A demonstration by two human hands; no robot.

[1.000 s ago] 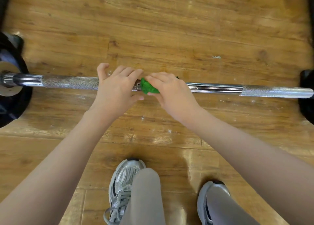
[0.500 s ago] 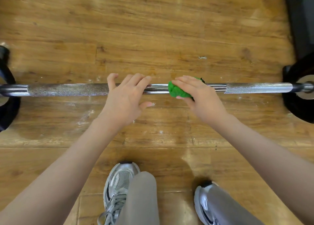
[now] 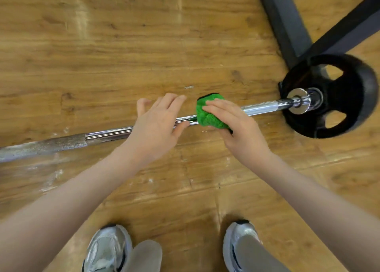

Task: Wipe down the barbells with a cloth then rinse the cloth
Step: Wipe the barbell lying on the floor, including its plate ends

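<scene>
A chrome barbell [image 3: 265, 107] lies across the wooden floor, with a black weight plate [image 3: 337, 99] on its right end. A bunched green cloth [image 3: 207, 115] is wrapped over the bar's smooth middle part. My right hand [image 3: 236, 126] grips the cloth around the bar, fingers over the top and thumb underneath. My left hand [image 3: 156, 123] rests on the bar just left of the cloth, with its fingers straight and laid over the shaft. The bar's knurled part [image 3: 41, 146] runs off to the left edge.
A black metal rack base [image 3: 287, 25] with two beams stands on the floor at the upper right, behind the weight plate. My two grey trainers [image 3: 107, 249] stand at the bottom. White chalk marks dot the floor [image 3: 123, 45] near the bar.
My right hand has slid the green cloth along the bar toward the right plate. My left hand followed it to the right. The view has swung right, bringing the plate and rack base in.
</scene>
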